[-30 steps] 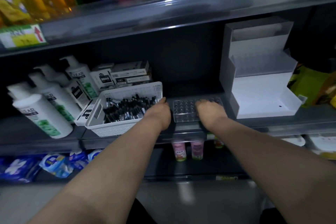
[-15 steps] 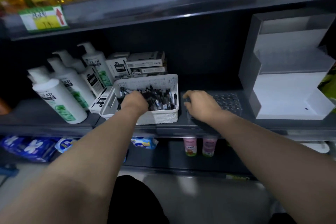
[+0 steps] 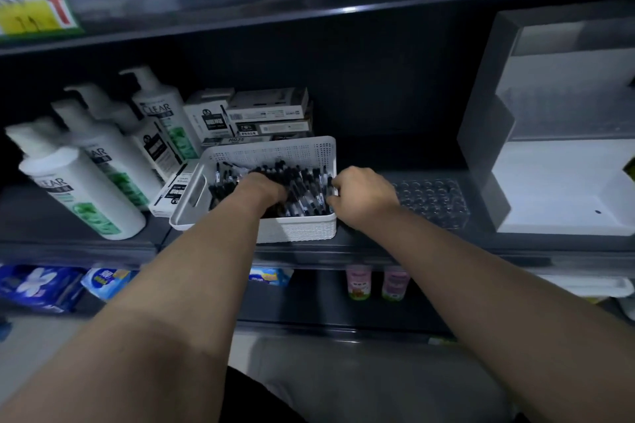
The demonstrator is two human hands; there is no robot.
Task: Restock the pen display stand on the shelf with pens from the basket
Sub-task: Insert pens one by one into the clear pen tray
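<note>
Right hand (image 3: 360, 196) gone from clear holed tray (image 3: 433, 204) to basket (image 3: 299, 228), at its 3 o'clock rim. I see fingers curled, can't tell if gripping. Left hand (image 3: 264, 187) deeper in heaped black pens (image 3: 305, 199), fingers hidden. Basket sits on shelf (image 3: 395, 245), at tray's 9 o'clock.

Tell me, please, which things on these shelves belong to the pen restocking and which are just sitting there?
In the job: white basket; black pens in it; clear holed pen stand beside it; left hand among the pens; right hand at the basket's rim.
Just sitting there: shampoo bottles, stacked boxes, white tiered stand (role unclear), tissue packs and pink bottles below.
</note>
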